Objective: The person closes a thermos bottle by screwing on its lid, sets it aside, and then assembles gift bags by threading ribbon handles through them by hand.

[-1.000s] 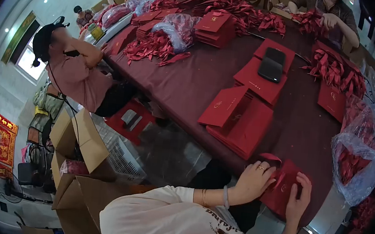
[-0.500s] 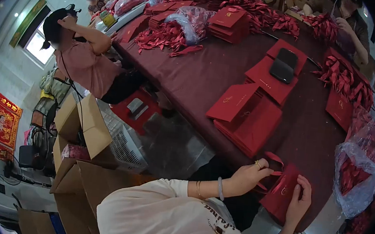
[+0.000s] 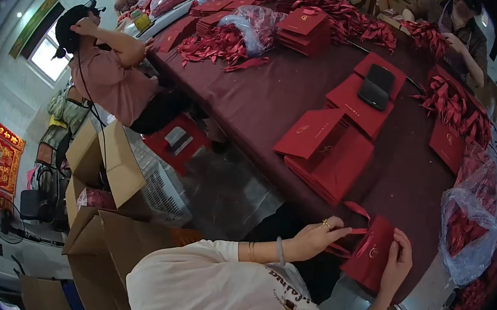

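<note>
My left hand (image 3: pixel 319 240) is closed, with thumb and fingers pinching a red ribbon (image 3: pixel 359 210) that loops from a small red paper gift bag (image 3: pixel 374 259). The bag carries a gold emblem and sits at the table's near edge. My right hand (image 3: pixel 397 262) grips the bag's right side, fingers on its front face and thumb hidden. Just beyond lies a stack of red gift bags (image 3: pixel 344 168), the top one partly raised. Farther back, a black phone (image 3: pixel 377 87) rests on more red bags (image 3: pixel 356 109).
Plastic-wrapped red ribbons (image 3: pixel 468 229) lie along the right edge of the dark red tablecloth (image 3: pixel 247 112). More ribbon piles (image 3: pixel 211 48) and bag stacks (image 3: pixel 304 31) cover the far side. A person (image 3: pixel 111 74) sits at left near open cardboard boxes (image 3: pixel 114 165); another works at upper right.
My left hand has shifted slightly left, drawing the ribbon out from the bag. My right hand stays on the bag's side. The camera view has moved slightly.
</note>
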Action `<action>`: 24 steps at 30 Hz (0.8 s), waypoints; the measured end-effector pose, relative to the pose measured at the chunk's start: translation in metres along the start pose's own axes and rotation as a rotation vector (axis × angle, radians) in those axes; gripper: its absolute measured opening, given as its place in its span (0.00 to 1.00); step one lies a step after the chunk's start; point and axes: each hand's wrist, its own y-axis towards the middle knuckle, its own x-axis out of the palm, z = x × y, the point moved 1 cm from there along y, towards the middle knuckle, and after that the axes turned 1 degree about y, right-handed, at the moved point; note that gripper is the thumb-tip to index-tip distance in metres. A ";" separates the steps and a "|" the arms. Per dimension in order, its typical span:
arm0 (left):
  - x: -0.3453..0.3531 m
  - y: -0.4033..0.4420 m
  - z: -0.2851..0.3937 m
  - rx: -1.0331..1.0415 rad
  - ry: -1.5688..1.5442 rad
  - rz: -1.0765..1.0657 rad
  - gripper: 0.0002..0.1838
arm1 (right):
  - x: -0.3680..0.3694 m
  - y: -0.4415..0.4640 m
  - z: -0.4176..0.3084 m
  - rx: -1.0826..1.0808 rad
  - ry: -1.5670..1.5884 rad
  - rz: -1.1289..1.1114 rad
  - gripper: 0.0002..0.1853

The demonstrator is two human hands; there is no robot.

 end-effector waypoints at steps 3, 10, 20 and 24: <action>-0.009 -0.008 0.003 -0.012 0.026 -0.026 0.26 | -0.001 -0.001 0.003 0.028 0.009 -0.009 0.09; -0.011 -0.030 0.017 0.395 0.042 0.018 0.25 | -0.008 -0.001 -0.001 0.166 0.239 -0.023 0.12; 0.023 0.023 0.038 0.551 0.128 -0.206 0.22 | -0.055 -0.043 -0.053 -0.124 -0.065 -0.349 0.37; 0.008 0.042 0.045 0.543 -0.019 -0.071 0.22 | -0.040 -0.058 -0.073 -0.210 -0.800 -0.270 0.30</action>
